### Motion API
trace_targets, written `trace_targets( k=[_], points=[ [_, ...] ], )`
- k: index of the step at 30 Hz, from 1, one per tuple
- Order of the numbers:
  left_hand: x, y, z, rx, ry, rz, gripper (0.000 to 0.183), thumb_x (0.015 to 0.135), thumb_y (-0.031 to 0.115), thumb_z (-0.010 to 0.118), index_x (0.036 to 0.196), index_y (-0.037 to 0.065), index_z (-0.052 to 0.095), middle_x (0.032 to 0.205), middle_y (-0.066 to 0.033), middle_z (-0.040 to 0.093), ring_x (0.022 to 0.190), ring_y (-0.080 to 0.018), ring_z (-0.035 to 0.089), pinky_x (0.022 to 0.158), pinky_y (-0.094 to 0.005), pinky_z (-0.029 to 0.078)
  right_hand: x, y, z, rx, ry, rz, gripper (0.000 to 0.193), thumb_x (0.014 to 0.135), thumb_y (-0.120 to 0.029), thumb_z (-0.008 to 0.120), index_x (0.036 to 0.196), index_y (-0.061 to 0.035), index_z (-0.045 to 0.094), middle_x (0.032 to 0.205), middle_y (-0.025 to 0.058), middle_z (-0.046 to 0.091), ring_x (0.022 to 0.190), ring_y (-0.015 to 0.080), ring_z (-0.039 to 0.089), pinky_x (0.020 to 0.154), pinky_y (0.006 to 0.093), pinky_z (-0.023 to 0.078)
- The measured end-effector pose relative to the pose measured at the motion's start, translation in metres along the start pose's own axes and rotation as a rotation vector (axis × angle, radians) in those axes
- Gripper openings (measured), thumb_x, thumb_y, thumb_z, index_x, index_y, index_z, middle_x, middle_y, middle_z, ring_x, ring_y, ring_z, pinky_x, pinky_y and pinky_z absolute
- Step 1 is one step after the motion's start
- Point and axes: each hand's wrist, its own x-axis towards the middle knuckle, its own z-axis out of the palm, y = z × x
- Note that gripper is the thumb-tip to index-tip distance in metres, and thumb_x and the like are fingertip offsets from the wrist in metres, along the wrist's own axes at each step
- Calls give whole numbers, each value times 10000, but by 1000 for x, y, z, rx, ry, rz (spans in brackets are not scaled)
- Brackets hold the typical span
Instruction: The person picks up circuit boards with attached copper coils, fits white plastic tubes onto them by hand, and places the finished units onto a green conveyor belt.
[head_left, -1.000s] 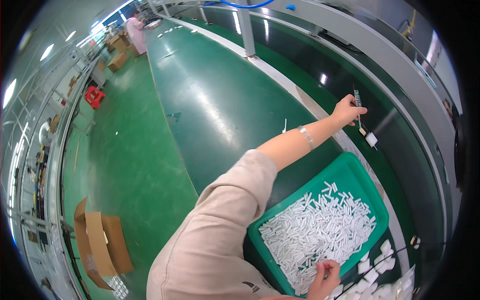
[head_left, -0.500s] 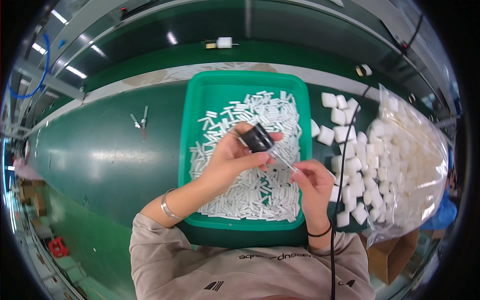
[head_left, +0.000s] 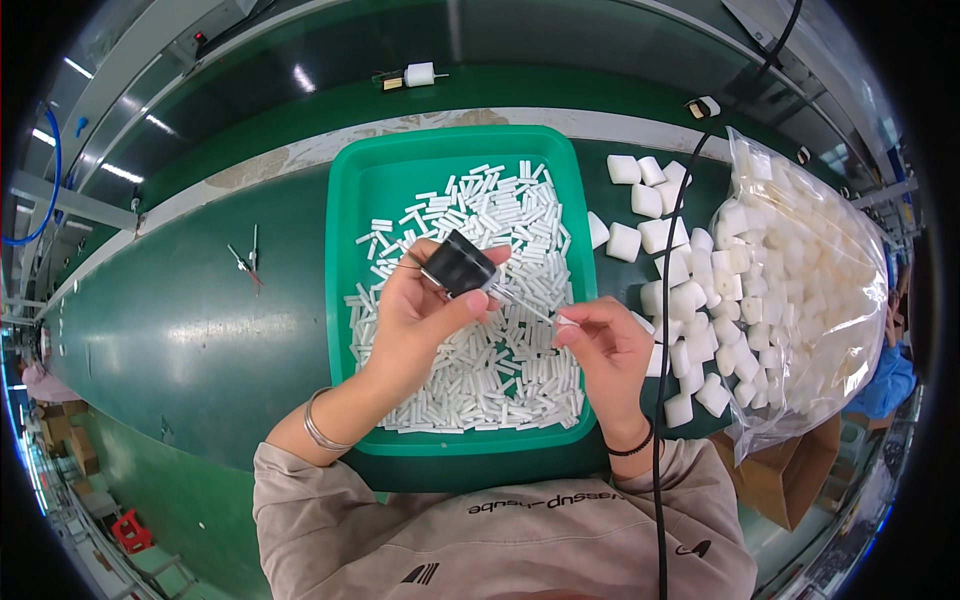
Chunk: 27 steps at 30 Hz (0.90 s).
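My left hand (head_left: 405, 325) is closed around a short black cylinder (head_left: 460, 266), which it holds tilted above the tray. From the cylinder's lower right end a thin light rod (head_left: 528, 304) runs toward my right hand (head_left: 612, 348). The thumb and fingertips of that hand pinch a small white piece (head_left: 566, 321) at the rod's tip; whether it sits around the rod or just against it cannot be made out. Below both hands is a green plastic tray (head_left: 450, 135) strewn with many short white tubes (head_left: 505, 215).
Right of the tray lie loose white foam-like blocks (head_left: 660, 235), spilling from a clear plastic bag (head_left: 800, 300). A black cable (head_left: 662, 400) hangs across in front of them. Thin sticks (head_left: 245, 265) lie on the left tabletop. A white-and-gold part (head_left: 415, 76) rests on the far green belt.
The view has shifted, so the tray and bench appear farther left and slightly higher. Both hands keep their grips, and the cylinder is turned a little.
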Motion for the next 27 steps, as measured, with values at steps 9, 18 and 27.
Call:
trace_targets(
  k=[9,18,27],
  points=[
    [-3,-4,6,68,-93,-26,387,724,-27,606,1026,60,382,1147,-202,497,860,-165,572,791,-300,459,0,-2,2,-126,-8,-109,157,708,19,640,861,17,608,790,73,562,676,121,563,615,207,461],
    [0,-4,3,595,-199,181,614,616,65,742,1145,44,431,966,-79,589,790,-142,598,717,-263,466,2,1,0,-124,25,-148,81,709,43,609,782,14,590,716,68,550,628,120,535,568,209,438],
    [-1,-2,5,526,-242,184,379,645,43,717,982,7,548,905,-66,592,784,-133,591,695,-260,491,-1,-1,3,-52,24,-131,86,693,39,623,767,5,596,702,59,550,612,118,519,563,212,426]
  ],
)
